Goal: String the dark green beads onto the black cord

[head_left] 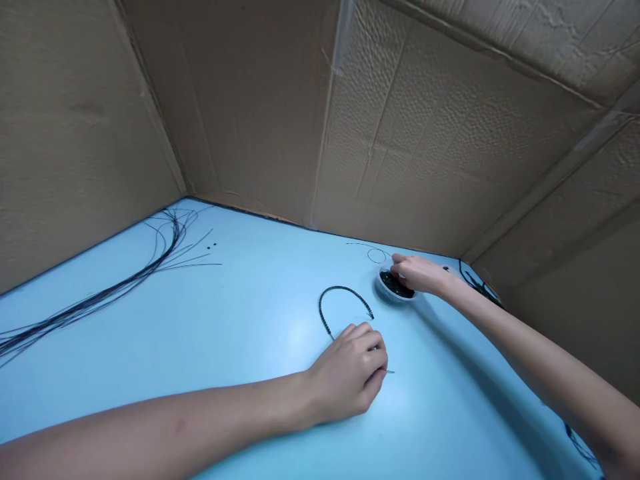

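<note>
My left hand [353, 370] is closed in a pinch on a thin dark cord, whose short end sticks out to the right of the fingers. From the far side of that hand runs a strand of small dark beads [321, 308], curved in an open arch on the blue table. My right hand [417, 272] reaches over a small clear bowl [383, 293], its bent fingertips dipping among the dark beads [395, 283] inside. Those fingers look drawn together, but what they hold, if anything, is hidden.
A bundle of long dark cords [125, 285] stretches across the left of the blue table [250, 320]. Two tiny dark beads [209, 247] lie beside it. A loose thin cord [376, 253] curls behind the bowl. Dark cords [480, 287] gather at the right edge. Cardboard walls [250, 100] enclose the table.
</note>
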### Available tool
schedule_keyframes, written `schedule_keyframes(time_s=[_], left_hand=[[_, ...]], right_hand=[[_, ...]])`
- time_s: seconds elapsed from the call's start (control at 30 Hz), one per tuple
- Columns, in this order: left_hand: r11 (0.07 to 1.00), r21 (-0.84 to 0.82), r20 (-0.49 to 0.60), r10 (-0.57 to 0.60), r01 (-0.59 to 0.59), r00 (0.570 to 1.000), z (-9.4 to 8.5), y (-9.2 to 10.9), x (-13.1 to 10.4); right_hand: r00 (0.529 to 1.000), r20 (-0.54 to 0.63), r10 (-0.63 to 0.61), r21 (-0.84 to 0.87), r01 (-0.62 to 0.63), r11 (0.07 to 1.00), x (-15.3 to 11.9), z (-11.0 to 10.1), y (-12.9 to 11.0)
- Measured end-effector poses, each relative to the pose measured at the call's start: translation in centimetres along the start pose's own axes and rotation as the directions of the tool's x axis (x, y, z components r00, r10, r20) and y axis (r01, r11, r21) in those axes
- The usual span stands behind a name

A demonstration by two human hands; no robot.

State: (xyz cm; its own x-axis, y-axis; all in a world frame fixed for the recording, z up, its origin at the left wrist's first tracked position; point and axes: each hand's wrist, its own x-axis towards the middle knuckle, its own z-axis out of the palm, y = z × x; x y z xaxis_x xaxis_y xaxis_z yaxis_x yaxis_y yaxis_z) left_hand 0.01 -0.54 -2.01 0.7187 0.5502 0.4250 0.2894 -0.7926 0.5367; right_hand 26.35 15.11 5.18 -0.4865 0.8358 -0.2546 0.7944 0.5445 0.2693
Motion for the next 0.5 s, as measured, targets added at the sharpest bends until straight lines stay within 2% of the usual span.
schedule_keyframes(time_s=[0.17,0.3,0.4,0.5], left_hand=[[1.0,-0.014,-0.003,0.001,-0.001,1.0,-0.1,0.1,0.0],[1.0,-0.028,-0.004,0.002,-0.002,1.0,-0.1,0.1,0.1],[0.999,-0.043,-0.017,0.006,-0.006,1.0,0.0,0.0,0.1],[0.997,-0.074,-0.064,0.024,-0.028,0.998,0.0,-0.1,0.1]], right_hand=[[0.997,-0.061,-0.041,0.121,0.048,0.992,-0.6,0.5,0.4],[0.975,-0.213,-0.056,0.268,0.114,0.957,-1.6,0.5,0.9],[0.917,-0.398,0.01,0.377,0.153,0.913,-3.0,-0.3,0.7],[0.802,-0.575,0.163,0.489,0.178,0.854,-5.5,-0.8,-1.6]])
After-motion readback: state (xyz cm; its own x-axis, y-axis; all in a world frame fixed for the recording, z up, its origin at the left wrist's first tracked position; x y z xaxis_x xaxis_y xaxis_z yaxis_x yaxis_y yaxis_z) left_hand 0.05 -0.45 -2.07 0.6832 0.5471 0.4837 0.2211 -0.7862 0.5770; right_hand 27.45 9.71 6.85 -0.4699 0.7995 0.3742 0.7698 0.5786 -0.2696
